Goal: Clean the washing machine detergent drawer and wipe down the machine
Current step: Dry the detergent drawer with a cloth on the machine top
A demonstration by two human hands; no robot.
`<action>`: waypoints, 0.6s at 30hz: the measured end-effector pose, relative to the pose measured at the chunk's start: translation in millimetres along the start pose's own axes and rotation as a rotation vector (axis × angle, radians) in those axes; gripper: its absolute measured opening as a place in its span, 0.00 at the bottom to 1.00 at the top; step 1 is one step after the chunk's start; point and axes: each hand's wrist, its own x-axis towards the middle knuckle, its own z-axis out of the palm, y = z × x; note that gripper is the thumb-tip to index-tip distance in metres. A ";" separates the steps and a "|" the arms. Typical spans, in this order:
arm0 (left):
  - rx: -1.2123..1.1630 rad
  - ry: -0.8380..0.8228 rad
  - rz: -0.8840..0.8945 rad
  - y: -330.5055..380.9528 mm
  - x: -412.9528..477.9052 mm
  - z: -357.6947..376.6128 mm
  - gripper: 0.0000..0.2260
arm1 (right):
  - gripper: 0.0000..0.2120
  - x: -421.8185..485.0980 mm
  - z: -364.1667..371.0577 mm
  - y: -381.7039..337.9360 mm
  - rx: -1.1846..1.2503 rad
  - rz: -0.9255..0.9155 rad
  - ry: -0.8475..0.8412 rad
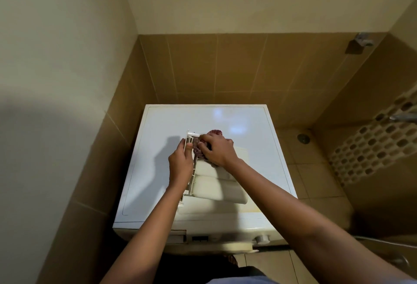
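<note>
Here, drawer [209, 184] mid-lid, margins around

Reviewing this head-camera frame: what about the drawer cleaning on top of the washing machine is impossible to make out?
- Head view: most of the dark red cloth is covered by the right hand.
- The far compartments of the cream plastic detergent drawer are hidden by both hands; how clean they are cannot be told.
- The left hand hides the drawer's left edge.
- The white washing machine front panel is foreshortened; its markings are too small.
</note>
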 end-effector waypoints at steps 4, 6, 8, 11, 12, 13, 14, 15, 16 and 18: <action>-0.020 0.081 -0.008 4.1 -6.3 4.8 0.13 | 0.14 -3.1 -4.5 22.3 0.026 0.001 -0.031; -0.035 0.106 -0.025 4.0 -4.2 5.3 0.14 | 0.13 -7.3 -9.4 41.2 0.030 0.040 -0.022; -0.040 0.105 -0.028 3.3 -0.3 5.8 0.13 | 0.14 -14.0 -11.8 64.4 0.033 0.106 -0.002; -0.038 0.080 -0.039 2.4 7.5 7.2 0.13 | 0.15 -16.6 -6.6 82.7 0.102 0.299 0.049; -0.034 0.076 -0.041 1.2 11.0 7.9 0.13 | 0.15 -13.8 -2.8 80.6 0.129 0.354 0.085; -0.030 0.072 -0.045 -0.4 14.5 9.2 0.14 | 0.15 -10.0 1.3 75.6 0.138 0.382 0.118; -0.030 0.070 -0.051 -1.9 17.5 10.0 0.14 | 0.16 -5.8 6.2 68.3 0.120 0.382 0.137; -0.030 0.068 -0.060 -3.5 20.2 10.4 0.14 | 0.17 -2.2 11.2 59.8 0.088 0.363 0.140; -0.029 0.066 -0.068 -4.5 22.9 10.9 0.14 | 0.19 1.1 14.9 49.5 0.055 0.335 0.125; -0.018 0.059 -0.080 -5.0 27.7 12.6 0.14 | 0.23 5.6 21.6 26.5 0.013 0.248 0.080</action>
